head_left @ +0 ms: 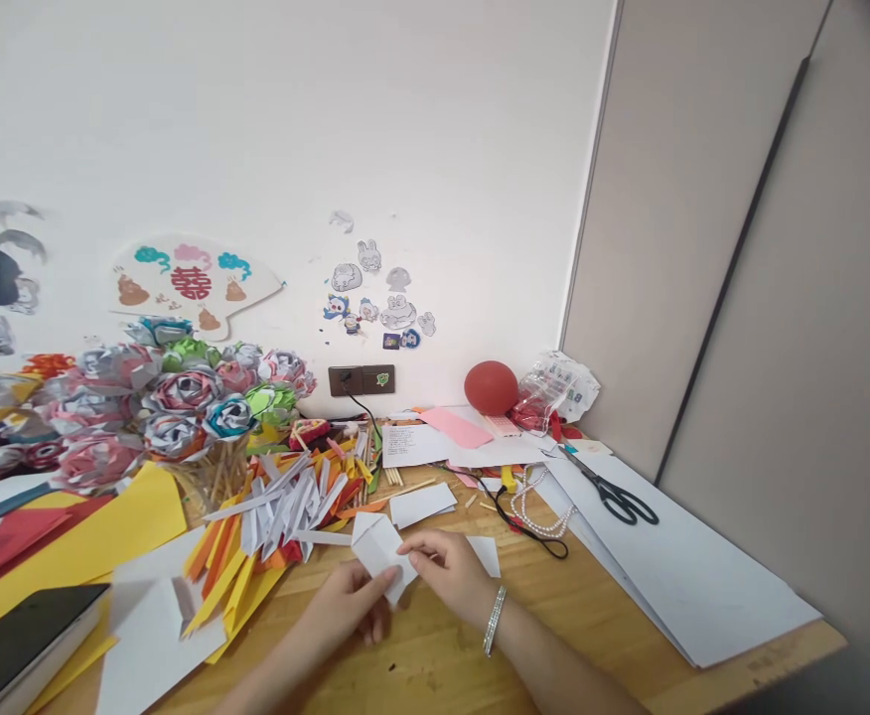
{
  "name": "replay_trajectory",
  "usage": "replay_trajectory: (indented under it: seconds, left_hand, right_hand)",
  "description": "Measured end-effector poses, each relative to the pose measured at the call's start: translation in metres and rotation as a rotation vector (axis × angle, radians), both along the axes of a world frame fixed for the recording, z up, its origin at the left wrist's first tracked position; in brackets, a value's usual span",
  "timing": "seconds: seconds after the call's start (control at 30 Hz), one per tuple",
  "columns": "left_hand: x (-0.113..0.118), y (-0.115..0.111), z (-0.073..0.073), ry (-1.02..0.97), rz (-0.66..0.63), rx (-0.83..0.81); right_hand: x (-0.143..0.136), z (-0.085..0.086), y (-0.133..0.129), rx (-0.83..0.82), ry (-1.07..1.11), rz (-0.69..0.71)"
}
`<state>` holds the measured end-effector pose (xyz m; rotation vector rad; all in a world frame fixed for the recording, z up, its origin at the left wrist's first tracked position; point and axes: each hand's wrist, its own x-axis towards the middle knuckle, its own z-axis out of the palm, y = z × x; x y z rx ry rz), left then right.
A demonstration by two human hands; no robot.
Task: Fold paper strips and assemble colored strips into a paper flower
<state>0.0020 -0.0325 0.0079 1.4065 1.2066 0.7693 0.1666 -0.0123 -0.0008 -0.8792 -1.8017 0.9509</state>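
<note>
Hand-folding of paper at a cluttered bench (435,665), whose wooden top spans the lower half of the frame. A mass of paper flowers (186,390) fills the left; large white sheets (703,566) lie stacked at lower right. Left of centre, a heap of folded strips (286,506), white, yellow and orange, reaches close to the work.

At lower centre are the two hands. The left hand (353,601) presses its thumb on the near part of the piece, its fingers curled beneath; the right hand (454,576) pinches the right edge between thumb and forefinger. Scissors (618,500) rest on the sheets, right of centre.

The white folded paper (377,544) is tilted between the hands, creases visible near its top; whether its lower tip touches the bench cannot be told. For a clean result, the left thumb should pin the layers while the right fingertips align the edges before creasing. Pressing against bare wood would probably sharpen the line. A smaller folded slip (421,504) lies just behind and is best kept clear.
</note>
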Motion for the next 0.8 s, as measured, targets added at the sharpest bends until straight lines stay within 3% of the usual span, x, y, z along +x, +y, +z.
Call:
replay_trajectory:
  seconds: [0.17, 0.4, 0.57, 0.8]
  left_hand:
    - [-0.005, 0.004, 0.000, -0.092, 0.049, 0.010]
    - [-0.011, 0.008, -0.004, -0.072, 0.022, 0.013]
    - [-0.009, 0.005, -0.001, -0.017, -0.021, -0.010]
    - [-0.006, 0.001, 0.003, -0.027, -0.116, -0.025]
  right_hand:
    - [0.001, 0.002, 0.000, 0.002, -0.050, 0.077]
    - [0.005, 0.004, 0.001, 0.329, -0.217, 0.133]
    - [0.005, 0.002, 0.003, 0.245, -0.215, 0.187]
    - [-0.003, -0.004, 0.003, 0.027, -0.116, 0.061]
